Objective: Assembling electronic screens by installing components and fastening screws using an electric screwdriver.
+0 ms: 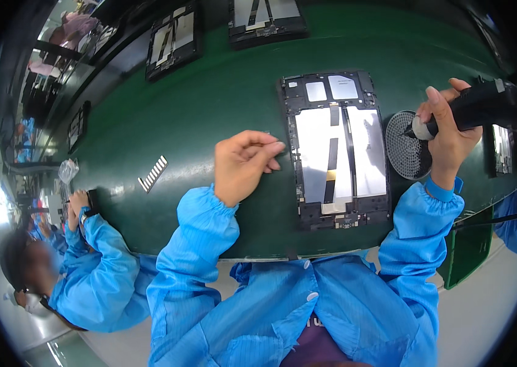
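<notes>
An opened tablet (370, 153) lies on the green work surface in front of me, its silver inner plates and dark ribbon cables facing up. Just left of its edge is my left hand (243, 164), thumb and fingertips pinched together; anything between them is too small to make out. My right hand (451, 137) grips a black electric screwdriver (475, 107) with a pale nose. The driver's tip points down at a round, perforated screw tray (405, 162) to the right of the tablet, over its upper part.
On the green table (209, 104), a strip of small metallic pieces (152, 174) lies to the left. More opened tablets stand along the far side, one at the back middle (267, 21) and another (174, 43). A co-worker in blue (99, 263) sits at my left.
</notes>
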Tool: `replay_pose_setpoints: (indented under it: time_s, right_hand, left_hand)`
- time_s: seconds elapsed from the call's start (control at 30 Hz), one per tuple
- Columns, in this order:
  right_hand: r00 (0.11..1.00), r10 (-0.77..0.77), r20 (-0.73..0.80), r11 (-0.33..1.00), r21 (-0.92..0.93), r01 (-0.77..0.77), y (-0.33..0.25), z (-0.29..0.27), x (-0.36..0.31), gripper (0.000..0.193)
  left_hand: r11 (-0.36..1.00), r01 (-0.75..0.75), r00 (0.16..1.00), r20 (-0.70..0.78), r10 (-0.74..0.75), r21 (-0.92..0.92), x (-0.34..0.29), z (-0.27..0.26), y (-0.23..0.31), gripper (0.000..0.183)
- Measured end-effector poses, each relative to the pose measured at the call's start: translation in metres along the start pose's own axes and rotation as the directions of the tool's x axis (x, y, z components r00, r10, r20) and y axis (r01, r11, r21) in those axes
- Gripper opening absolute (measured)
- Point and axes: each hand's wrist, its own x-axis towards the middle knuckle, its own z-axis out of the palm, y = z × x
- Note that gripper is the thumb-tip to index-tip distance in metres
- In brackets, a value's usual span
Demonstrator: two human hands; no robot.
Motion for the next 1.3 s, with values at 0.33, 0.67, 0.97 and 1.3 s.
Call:
replay_pose_setpoints:
  time_s: [0.33,0.67,0.97,1.3]
  right_hand:
    - [1.0,0.007,0.028,1.0,0.017,-0.008,-0.001,0.004,-0.002,0.035]
    - [1.0,-0.009,0.013,0.995,0.104,0.008,-0.026,0.024,-0.012,0.038]
    - [0.927,-0.02,0.374,0.964,0.254,-0.082,-0.035,0.132,-0.022,0.033]
    - [0.905,-0.003,0.425,0.965,0.237,-0.108,-0.003,0.159,-0.03,0.03]
  left_hand:
    - [0.994,-0.098,0.995,0.041,0.096,0.045,0.028,0.011,-0.011,0.012]
    - [0.992,-0.097,0.995,0.045,0.094,0.078,0.038,0.011,-0.01,0.026]
    - [0.951,-0.209,0.907,0.408,0.102,0.227,0.089,-0.019,0.002,0.092]
    - [0.951,-0.212,0.912,0.394,0.109,0.227,0.088,-0.021,0.0,0.09]
